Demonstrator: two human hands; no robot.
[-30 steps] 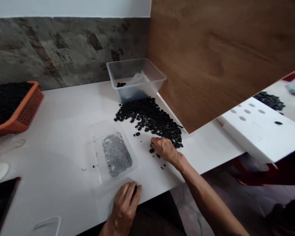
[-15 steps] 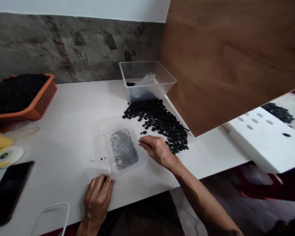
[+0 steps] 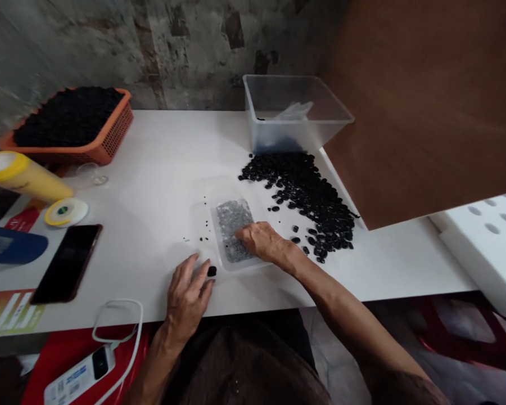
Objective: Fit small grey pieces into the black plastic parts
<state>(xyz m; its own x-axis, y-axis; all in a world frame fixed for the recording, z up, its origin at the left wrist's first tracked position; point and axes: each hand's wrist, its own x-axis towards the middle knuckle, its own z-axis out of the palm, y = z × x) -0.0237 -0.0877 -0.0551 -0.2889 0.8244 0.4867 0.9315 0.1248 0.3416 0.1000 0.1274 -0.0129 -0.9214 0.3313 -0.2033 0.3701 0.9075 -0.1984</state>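
My right hand point(image 3: 259, 241) reaches into a shallow clear tray point(image 3: 224, 263) of small grey metal pieces point(image 3: 236, 216). Its fingertips are pinched together among the pieces, and what they hold, if anything, is too small to name. Near the table's front edge, my left hand point(image 3: 190, 289) rests with its fingers apart. A single black piece point(image 3: 211, 271) lies on the table by its fingertips. Right of the tray spreads a heap of black oval pieces point(image 3: 316, 194).
Behind the heap stands a clear plastic bin point(image 3: 299, 132). An orange basket point(image 3: 116, 132) piled with black pieces is at the back left. A phone point(image 3: 67, 264), a tape roll point(image 3: 66, 212) and a yellow cup point(image 3: 29, 177) lie left. A brown board point(image 3: 425, 112) juts in from the right.
My right hand has moved from beside the tray into the metal pieces. My left hand has opened, and a black piece now shows beside it. The view has shifted left and down.
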